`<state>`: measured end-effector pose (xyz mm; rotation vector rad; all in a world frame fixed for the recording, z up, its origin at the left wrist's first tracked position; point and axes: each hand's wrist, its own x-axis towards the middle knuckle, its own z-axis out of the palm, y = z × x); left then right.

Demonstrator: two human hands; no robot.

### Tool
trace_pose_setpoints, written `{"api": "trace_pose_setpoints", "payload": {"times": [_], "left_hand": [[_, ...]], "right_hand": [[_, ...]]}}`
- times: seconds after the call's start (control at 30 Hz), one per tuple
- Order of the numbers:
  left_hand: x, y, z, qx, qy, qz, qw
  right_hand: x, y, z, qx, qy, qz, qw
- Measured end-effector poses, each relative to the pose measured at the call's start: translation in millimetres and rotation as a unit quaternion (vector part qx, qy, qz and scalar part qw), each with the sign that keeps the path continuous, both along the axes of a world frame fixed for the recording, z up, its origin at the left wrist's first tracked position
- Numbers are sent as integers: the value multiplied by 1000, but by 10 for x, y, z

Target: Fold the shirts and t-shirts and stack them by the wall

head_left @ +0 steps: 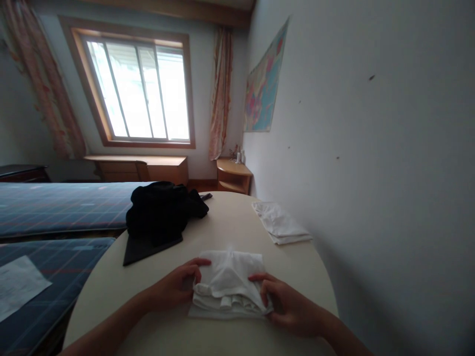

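A white cloth (233,279), folded into a rough rectangle with bunched, rolled layers along its near side, lies on the round cream table (218,225). My left hand (184,282) pinches its left edge, the index finger stretched over the top. At the right edge my right hand (285,302) grips the near right corner between thumb and fingers, with its index finger resting on the cloth. Whether the cloth is a garment cannot be made out.
Another folded white cloth (282,222) lies by the wall at the table's right. A black cloth heap (163,210) sits on a dark flat object (150,248) at the back left. Plaid mattresses (67,205) and a paper sheet (22,284) are further left.
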<state>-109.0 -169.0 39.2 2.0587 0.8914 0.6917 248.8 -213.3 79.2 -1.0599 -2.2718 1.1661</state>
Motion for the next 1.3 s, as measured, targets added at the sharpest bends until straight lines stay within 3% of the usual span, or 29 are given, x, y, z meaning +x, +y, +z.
{"api": "trace_pose_setpoints", "payload": {"times": [0.13, 0.3, 0.4, 0.5, 0.63, 0.77, 0.87, 0.97, 1.1, 1.3], "left_hand": [[29, -16, 17, 32, 43, -13, 998], [117, 144, 36, 76, 67, 2, 995], [218, 339, 49, 89, 63, 13, 994], [337, 525, 58, 95, 48, 22, 994], [452, 615, 38, 88, 35, 57, 994], [446, 545, -18, 113, -5, 85, 990], [374, 511, -59, 135, -14, 71, 988], [289, 556, -112, 159, -8, 76, 984], [235, 711, -225, 183, -42, 140, 972], [322, 922, -327, 107, -29, 260, 959]], "right_hand": [[21, 53, -42, 31, -35, -4, 999], [96, 391, -122, 122, -124, -52, 983], [16, 571, -33, 186, -228, -100, 951], [-264, 625, 132, 227, -265, -96, 932], [-777, 617, 181, 290, -203, -84, 931], [-1067, 641, -72, 301, -164, -133, 930], [-1110, 666, -272, 297, -115, -178, 931], [-1116, 684, -354, 300, -78, -185, 932], [-1136, 701, -350, 315, -41, -184, 930], [-1091, 721, -334, 370, -6, -167, 914]]}}
